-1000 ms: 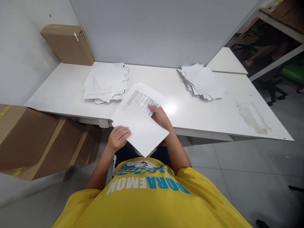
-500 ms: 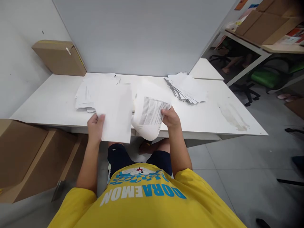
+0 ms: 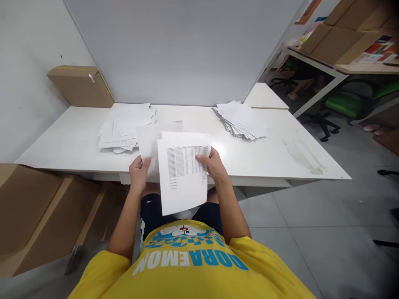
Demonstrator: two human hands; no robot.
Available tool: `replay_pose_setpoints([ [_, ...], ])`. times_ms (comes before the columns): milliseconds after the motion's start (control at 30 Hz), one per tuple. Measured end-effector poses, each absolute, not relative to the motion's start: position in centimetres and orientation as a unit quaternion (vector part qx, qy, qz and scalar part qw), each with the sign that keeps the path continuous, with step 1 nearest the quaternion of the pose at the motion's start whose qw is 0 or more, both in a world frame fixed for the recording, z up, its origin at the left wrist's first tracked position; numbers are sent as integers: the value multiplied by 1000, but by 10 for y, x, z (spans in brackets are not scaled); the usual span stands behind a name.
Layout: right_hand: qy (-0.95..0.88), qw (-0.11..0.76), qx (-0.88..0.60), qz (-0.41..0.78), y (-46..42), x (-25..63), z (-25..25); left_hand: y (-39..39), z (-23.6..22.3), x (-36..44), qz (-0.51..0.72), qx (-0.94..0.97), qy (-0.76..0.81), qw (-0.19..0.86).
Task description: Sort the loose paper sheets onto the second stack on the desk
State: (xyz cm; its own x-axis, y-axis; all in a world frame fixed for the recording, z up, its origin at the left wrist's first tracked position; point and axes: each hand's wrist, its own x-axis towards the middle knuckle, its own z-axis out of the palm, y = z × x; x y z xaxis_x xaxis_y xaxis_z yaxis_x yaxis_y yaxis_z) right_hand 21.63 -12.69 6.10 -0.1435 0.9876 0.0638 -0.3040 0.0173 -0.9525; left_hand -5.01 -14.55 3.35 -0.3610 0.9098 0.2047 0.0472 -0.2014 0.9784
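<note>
My right hand (image 3: 213, 164) grips the right edge of a printed sheet of paper (image 3: 187, 191), thumb on its front. The sheet carries a table of small print and hangs over the desk's front edge. Blank white paper (image 3: 149, 141), partly behind the printed sheet, is pinched in my left hand (image 3: 139, 172); its lower part is blurred. To the left on the desk lies a loose pile of papers (image 3: 121, 124). A fanned stack of papers (image 3: 241, 118) rests at the back right. How many sheets each hand holds I cannot tell.
The white desk (image 3: 280, 153) backs onto a grey panel (image 3: 187, 50). A cardboard box (image 3: 82, 87) stands at its back left corner. Large open cartons (image 3: 59, 220) sit below on the left. Beyond on the right are a green chair (image 3: 346, 101) and a person's legs (image 3: 301, 87).
My hands have come closer together. The printed sheet has swung left and flattened upright, now overlapping the blank paper. My left hand has shifted right with its paper.
</note>
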Motion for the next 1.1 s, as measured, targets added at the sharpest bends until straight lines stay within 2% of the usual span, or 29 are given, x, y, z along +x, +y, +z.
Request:
replay_pose_setpoints([
  [133,-464,565,-400,553,-139,204,66,-162,31,-24,633,392,453,491],
  [300,-476,583,-404,520,-148,203,71,-179,39,-9,599,375,438,556],
  [400,-482,574,-407,522,-149,204,70,-184,40,-8,578,398,449,553],
  [600,-483,570,-443,496,-153,202,68,-193,34,-10,590,456,473,470],
  [767,-482,559,-448,505,-158,197,67,-201,46,-2,561,514,475,442],
  [1100,-505,552,-423,511,-162,197,65,-199,42,4,557,525,454,456],
])
